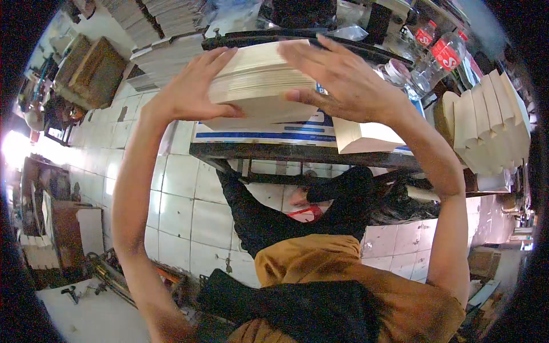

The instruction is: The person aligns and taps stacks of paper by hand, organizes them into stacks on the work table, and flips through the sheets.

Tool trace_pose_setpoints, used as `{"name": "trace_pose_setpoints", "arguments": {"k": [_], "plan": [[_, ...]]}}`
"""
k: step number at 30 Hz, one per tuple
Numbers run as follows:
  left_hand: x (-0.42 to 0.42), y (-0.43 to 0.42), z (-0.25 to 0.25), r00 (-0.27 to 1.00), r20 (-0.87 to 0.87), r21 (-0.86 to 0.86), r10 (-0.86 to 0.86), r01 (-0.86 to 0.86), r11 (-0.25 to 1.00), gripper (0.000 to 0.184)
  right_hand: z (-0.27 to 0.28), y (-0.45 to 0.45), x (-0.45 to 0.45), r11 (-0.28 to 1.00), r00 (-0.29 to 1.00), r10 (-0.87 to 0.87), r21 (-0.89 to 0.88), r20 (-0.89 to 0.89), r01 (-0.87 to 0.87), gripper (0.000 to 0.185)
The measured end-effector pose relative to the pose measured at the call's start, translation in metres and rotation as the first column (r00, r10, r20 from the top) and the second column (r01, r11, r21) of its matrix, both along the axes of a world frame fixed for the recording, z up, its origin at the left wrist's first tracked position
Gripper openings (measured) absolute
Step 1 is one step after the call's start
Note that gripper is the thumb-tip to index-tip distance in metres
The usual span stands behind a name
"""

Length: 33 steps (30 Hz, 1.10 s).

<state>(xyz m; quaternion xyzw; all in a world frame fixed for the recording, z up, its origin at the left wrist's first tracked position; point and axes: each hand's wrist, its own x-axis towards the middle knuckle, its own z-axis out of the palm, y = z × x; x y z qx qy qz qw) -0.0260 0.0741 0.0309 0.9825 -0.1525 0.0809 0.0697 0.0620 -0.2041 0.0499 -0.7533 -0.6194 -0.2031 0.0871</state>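
Observation:
A thick stack of cream paper (pixel 260 77) stands on the low table in front of me. My left hand (pixel 197 86) lies against its left side, thumb at the near edge and fingers on top, spread around it. At the right side is my right hand (pixel 337 77), its thumb touching the near face and its fingers, blurred, over the upper right corner. Under the stack lies a blue and white printed sheet (pixel 269 134). Another cream paper block (pixel 366 137) rests on the table beneath my right forearm.
Plastic bottles with red labels (pixel 446 54) and a jar (pixel 396 70) stand at the back right. Several curved paper blocks (pixel 486 123) stand on the right. Paper stacks (pixel 163 60) and brown boxes (pixel 97 71) are at the left. The dark table edge (pixel 269 153) runs above my legs.

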Motion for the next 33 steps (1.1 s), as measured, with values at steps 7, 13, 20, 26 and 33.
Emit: {"name": "trace_pose_setpoints", "arguments": {"k": [7, 13, 20, 26, 33], "plan": [[-0.003, -0.003, 0.002, 1.0, 0.02, -0.005, 0.013, -0.013, 1.0, 0.106, 0.003, 0.008, 0.046, 0.996, 0.975, 0.081, 0.061, -0.207, -0.07, 0.018], [-0.004, -0.002, 0.003, 0.998, 0.056, -0.002, -0.042, 0.043, 0.999, 0.104, 0.01, 0.019, 0.053, 0.977, 0.953, 0.21, 0.089, -0.219, -0.195, 0.018], [-0.002, -0.002, -0.001, 0.999, 0.038, -0.032, -0.025, 0.027, 0.999, 0.106, 0.024, 0.014, 0.037, 0.997, 0.921, 0.073, 0.059, -0.382, -0.055, 0.015], [0.0, -0.002, 0.0, 1.0, 0.027, -0.043, -0.006, 0.007, 0.999, 0.106, -0.007, 0.006, 0.057, 0.994, 0.974, 0.109, 0.038, -0.199, -0.103, 0.014], [0.002, -0.002, -0.001, 0.999, 0.038, -0.035, -0.035, 0.036, 0.999, 0.104, 0.007, 0.013, 0.02, 0.974, 0.999, 0.007, 0.224, 0.046, -0.017, 0.066]]}}
